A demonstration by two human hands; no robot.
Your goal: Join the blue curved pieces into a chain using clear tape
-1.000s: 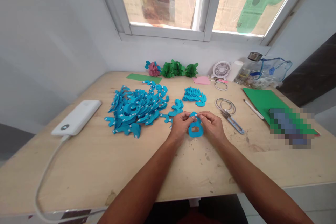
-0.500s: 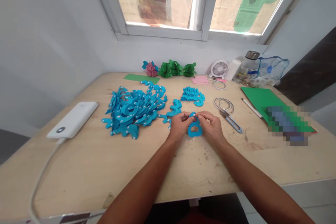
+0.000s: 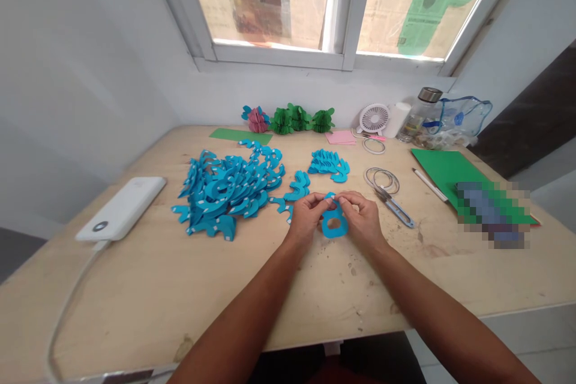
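A blue paper cutout (image 3: 335, 231) with a hole in its lower part is held between my two hands. My left hand (image 3: 308, 214) pinches its upper left edge, and my right hand (image 3: 361, 216) pinches the upper right. A small white patch shows near the fingertips at its top. Just beyond my left hand lie a few blue curved paper pieces (image 3: 299, 186). Farther left spreads a large heap of similar blue paper pieces (image 3: 229, 189) with small white squares on them. Another blue folded row (image 3: 326, 162) sits beyond my hands.
To the right lie thread snips (image 3: 396, 209), a coiled cable (image 3: 381, 180), a white pen (image 3: 429, 184) and green sheets (image 3: 443, 171). A white power bank (image 3: 121, 209) rests at left. Green paper figures (image 3: 297, 118), a small fan (image 3: 374, 119) and a glass bottle (image 3: 420, 114) stand at the back.
The lower part of the blue cutout hangs slightly differently and looks a little wider. Both hands keep their pinch, and the camera view has shifted slightly.
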